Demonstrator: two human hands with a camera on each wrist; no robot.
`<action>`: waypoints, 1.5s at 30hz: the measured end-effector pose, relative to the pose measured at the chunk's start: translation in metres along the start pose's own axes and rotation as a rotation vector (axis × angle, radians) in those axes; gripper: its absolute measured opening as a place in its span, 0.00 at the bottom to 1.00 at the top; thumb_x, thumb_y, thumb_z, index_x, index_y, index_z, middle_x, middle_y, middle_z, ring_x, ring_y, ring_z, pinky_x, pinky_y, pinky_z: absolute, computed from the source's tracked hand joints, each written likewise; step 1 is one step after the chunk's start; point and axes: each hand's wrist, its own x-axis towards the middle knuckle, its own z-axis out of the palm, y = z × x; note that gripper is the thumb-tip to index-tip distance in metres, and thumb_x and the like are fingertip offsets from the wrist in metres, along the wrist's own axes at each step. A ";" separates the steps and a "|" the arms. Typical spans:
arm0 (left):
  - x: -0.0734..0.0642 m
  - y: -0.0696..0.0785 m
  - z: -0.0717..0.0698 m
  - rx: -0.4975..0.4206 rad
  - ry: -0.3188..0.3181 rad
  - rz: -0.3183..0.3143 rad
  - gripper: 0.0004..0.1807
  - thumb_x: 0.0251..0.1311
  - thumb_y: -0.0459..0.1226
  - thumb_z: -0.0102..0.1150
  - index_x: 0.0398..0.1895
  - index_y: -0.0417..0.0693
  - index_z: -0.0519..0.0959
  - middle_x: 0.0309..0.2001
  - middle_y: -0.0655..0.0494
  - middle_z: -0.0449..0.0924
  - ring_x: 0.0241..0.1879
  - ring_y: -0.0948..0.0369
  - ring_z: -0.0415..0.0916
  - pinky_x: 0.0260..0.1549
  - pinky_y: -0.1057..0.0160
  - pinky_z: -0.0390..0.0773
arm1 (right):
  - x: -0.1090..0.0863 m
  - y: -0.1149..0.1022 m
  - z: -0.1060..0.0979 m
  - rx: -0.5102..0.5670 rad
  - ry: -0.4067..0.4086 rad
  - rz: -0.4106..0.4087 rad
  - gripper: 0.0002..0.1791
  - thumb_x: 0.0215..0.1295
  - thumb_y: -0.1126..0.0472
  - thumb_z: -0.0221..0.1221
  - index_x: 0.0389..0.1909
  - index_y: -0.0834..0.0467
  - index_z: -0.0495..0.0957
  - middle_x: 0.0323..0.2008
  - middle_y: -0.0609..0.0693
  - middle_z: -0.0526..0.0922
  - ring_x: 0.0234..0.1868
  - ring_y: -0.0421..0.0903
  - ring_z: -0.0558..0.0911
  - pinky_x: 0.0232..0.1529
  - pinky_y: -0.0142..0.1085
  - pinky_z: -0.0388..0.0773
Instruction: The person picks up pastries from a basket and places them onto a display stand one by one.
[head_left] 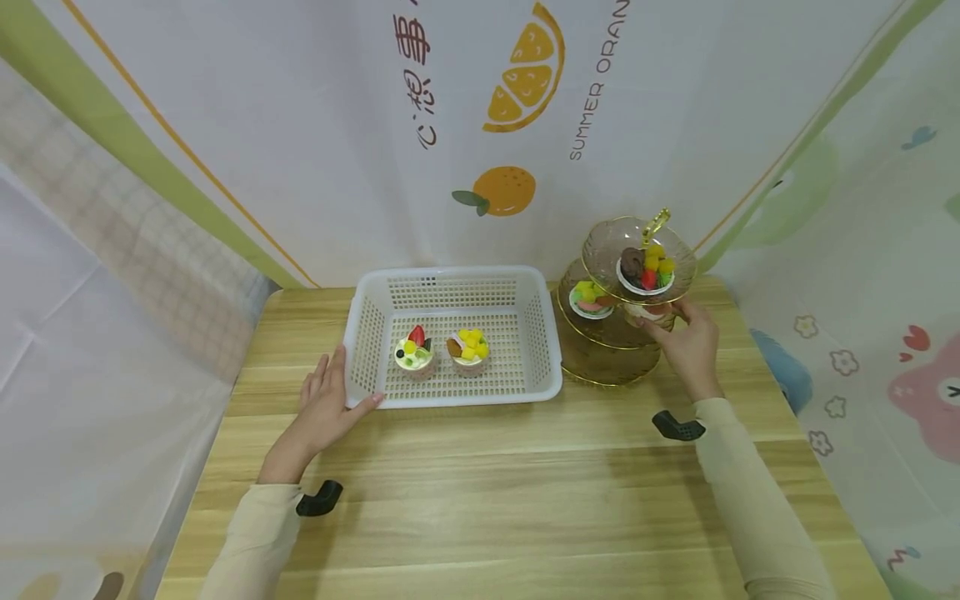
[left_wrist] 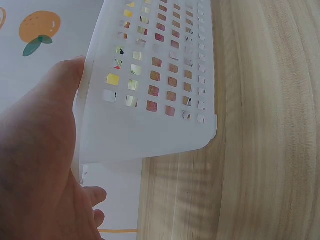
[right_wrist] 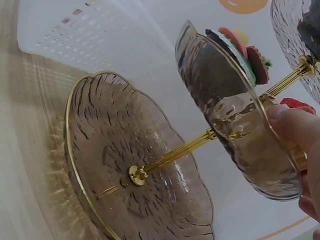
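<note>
My left hand (head_left: 322, 408) rests against the near left corner of a white plastic basket (head_left: 543, 333), its thumb along the front rim. Inside the basket stand two toy cupcakes: one strawberry-topped (head_left: 414, 354), one with yellow cubes (head_left: 468, 350). On the right, my right hand (head_left: 688, 346) reaches to the middle tier of a clear, gold-rimmed three-tier stand (head_left: 611, 367). It pinches a cupcake (head_left: 647, 312), partly hidden under the top tier; a red topping (right_wrist: 298, 105) shows beside the thumb. Another cupcake (head_left: 590, 300) sits on that tier's left, and a chocolate-and-fruit cupcake (head_left: 645, 271) on the top tier.
The wooden table (head_left: 495, 500) extends in front of the basket and stand. Behind them hangs a white cloth (head_left: 300, 125) printed with oranges. The stand's gold handle (head_left: 656, 223) rises above the top tier. In the right wrist view, the bottom tier (right_wrist: 115, 150) holds nothing visible.
</note>
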 end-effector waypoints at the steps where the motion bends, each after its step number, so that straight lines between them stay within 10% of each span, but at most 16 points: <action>1: 0.000 0.000 0.000 -0.004 0.000 0.000 0.61 0.65 0.62 0.53 0.78 0.42 0.25 0.79 0.32 0.33 0.78 0.35 0.26 0.70 0.29 0.30 | 0.000 0.001 0.000 -0.007 0.002 -0.014 0.25 0.51 0.60 0.74 0.50 0.64 0.81 0.50 0.65 0.84 0.57 0.64 0.77 0.64 0.59 0.66; 18: 0.000 0.000 0.001 -0.001 0.010 0.003 0.60 0.64 0.62 0.53 0.78 0.40 0.26 0.79 0.32 0.33 0.78 0.35 0.26 0.70 0.29 0.31 | -0.001 0.002 -0.002 -0.113 -0.036 -0.137 0.32 0.48 0.58 0.76 0.57 0.59 0.79 0.53 0.64 0.84 0.60 0.63 0.76 0.73 0.65 0.46; 29: 0.000 0.000 0.001 0.003 0.007 0.000 0.61 0.65 0.62 0.53 0.78 0.43 0.24 0.79 0.32 0.33 0.78 0.36 0.25 0.70 0.29 0.30 | -0.004 -0.002 -0.018 -0.093 -0.058 -0.086 0.33 0.50 0.55 0.76 0.58 0.58 0.79 0.56 0.63 0.83 0.68 0.61 0.72 0.75 0.58 0.49; 35: 0.000 -0.001 0.002 0.011 0.009 0.003 0.61 0.64 0.62 0.52 0.78 0.42 0.24 0.79 0.33 0.33 0.78 0.35 0.26 0.70 0.29 0.31 | -0.019 -0.015 -0.021 -0.003 0.089 -0.022 0.37 0.47 0.58 0.77 0.61 0.62 0.77 0.56 0.63 0.83 0.68 0.58 0.71 0.73 0.51 0.59; 41: 0.000 -0.002 0.002 0.006 0.011 0.006 0.60 0.65 0.62 0.52 0.78 0.41 0.26 0.79 0.32 0.33 0.78 0.35 0.26 0.70 0.29 0.31 | -0.054 -0.038 0.002 0.078 0.311 -0.278 0.33 0.42 0.66 0.78 0.54 0.66 0.81 0.48 0.64 0.86 0.57 0.61 0.78 0.69 0.39 0.65; 45: 0.000 -0.003 0.001 0.005 0.014 0.007 0.60 0.65 0.62 0.53 0.78 0.40 0.26 0.79 0.31 0.33 0.78 0.35 0.26 0.70 0.28 0.31 | -0.076 -0.057 0.030 0.131 0.235 -0.465 0.35 0.38 0.69 0.78 0.54 0.66 0.81 0.47 0.62 0.86 0.54 0.61 0.79 0.66 0.30 0.67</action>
